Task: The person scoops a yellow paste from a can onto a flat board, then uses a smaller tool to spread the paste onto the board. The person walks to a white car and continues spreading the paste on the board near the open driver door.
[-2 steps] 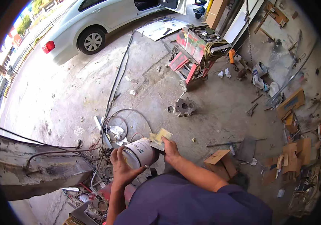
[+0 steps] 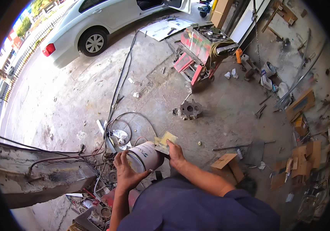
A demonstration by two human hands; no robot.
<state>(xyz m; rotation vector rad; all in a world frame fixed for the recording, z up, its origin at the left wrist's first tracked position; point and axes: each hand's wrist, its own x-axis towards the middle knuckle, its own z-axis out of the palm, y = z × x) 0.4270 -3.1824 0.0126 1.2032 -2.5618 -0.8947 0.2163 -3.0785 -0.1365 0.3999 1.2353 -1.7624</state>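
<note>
A white-and-dark metal can (image 2: 146,154) lies tipped in front of me, its round lid end facing left. Across that end my left hand (image 2: 128,169) is spread, fingers on the upper rim and thumb at the lower side, gripping it. Pinched in my right hand (image 2: 174,154) are thin pale-yellow flat pieces that look like filler spreaders (image 2: 167,141). They sit by the can's far right end; whether they touch it I cannot tell.
A cast metal part (image 2: 190,109) stands on the floor ahead. Beyond are a red tool cart (image 2: 196,46) and a white car (image 2: 107,19). Hoses (image 2: 120,82) run along the floor. A beam (image 2: 37,171) is at left, an open cardboard box (image 2: 227,168) at right.
The can has rolled slightly in my grip, so its label shows a bit differently. Both hands stay in nearly the same place.
</note>
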